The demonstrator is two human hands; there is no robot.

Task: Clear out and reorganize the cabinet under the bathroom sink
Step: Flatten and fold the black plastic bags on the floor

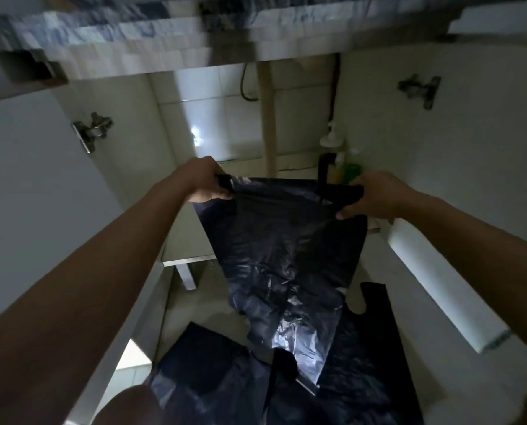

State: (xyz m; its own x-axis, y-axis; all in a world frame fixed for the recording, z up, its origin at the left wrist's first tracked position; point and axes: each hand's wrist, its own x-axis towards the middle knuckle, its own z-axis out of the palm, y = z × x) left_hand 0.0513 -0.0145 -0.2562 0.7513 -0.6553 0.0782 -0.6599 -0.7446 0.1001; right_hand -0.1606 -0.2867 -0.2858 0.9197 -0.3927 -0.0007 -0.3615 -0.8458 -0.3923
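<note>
I hold a black plastic bag (pixel 283 240) stretched out in front of the open cabinet under the sink. My left hand (pixel 205 179) grips its top left corner and my right hand (pixel 375 194) grips its top right corner. The bag hangs down limp and crumpled between them. Below it, more black plastic bags (pixel 225 378) lie in a heap on the floor. The cabinet floor (pixel 191 237) behind the bag is partly hidden.
At the cabinet's back right stand a white pump bottle (pixel 332 139), a green bottle (pixel 352 170) and a dark item beside them. A pale drain pipe (pixel 268 124) runs down the middle. Both doors stand open, the left door (pixel 26 194) and the right door (pixel 446 289).
</note>
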